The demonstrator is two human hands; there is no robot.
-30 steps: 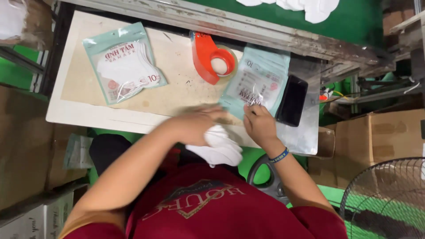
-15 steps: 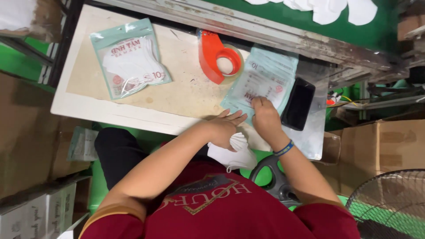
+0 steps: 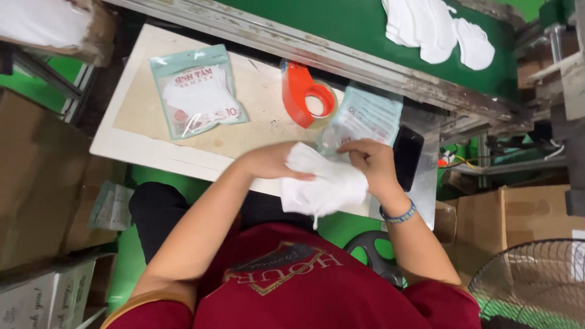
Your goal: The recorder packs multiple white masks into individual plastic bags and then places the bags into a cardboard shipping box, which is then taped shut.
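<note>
My left hand (image 3: 268, 163) and my right hand (image 3: 372, 164) both hold a stack of white face masks (image 3: 323, 183) at the near edge of the small table (image 3: 146, 152). Just beyond the masks lies a pile of flat pale-green plastic bags (image 3: 372, 116); my right hand's fingers touch the clear bag at its near end. A filled pale-green bag of masks (image 3: 195, 91) lies at the table's left. An orange tape dispenser (image 3: 304, 97) stands between the two.
A black phone (image 3: 407, 157) lies at the table's right end. Loose white masks (image 3: 439, 27) rest on the green conveyor behind. Cardboard boxes (image 3: 518, 213) stand on the right and left, a wire fan guard (image 3: 530, 286) at bottom right.
My hands have lifted the white masks from my lap up to the table edge, and the stack now sits between both hands by the empty bags.
</note>
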